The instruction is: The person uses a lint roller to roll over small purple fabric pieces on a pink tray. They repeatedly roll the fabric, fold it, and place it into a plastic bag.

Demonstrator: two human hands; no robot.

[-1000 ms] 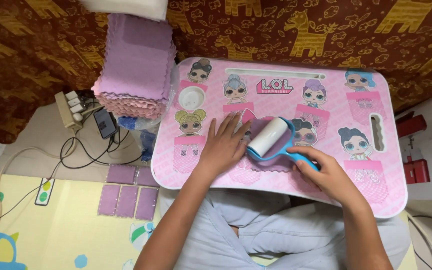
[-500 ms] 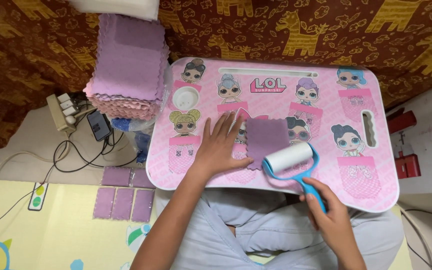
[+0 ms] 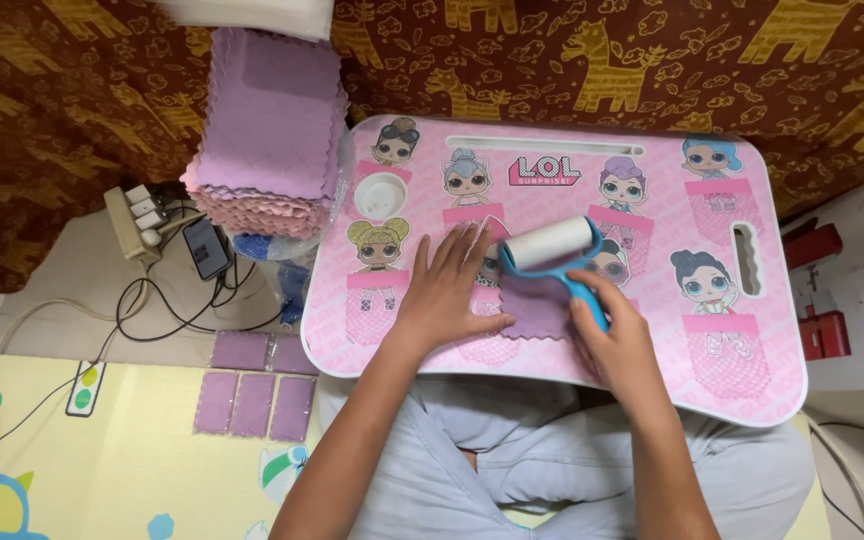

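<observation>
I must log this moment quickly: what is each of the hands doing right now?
Left hand: open, flat, pressing the purple cloth on the pink lap table.
Right hand: closed, holding the lint roller handle.

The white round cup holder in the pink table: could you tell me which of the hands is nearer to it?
Left. The left hand lies flat just below and right of the cup holder; the right hand grips the lint roller, farther right.
</observation>
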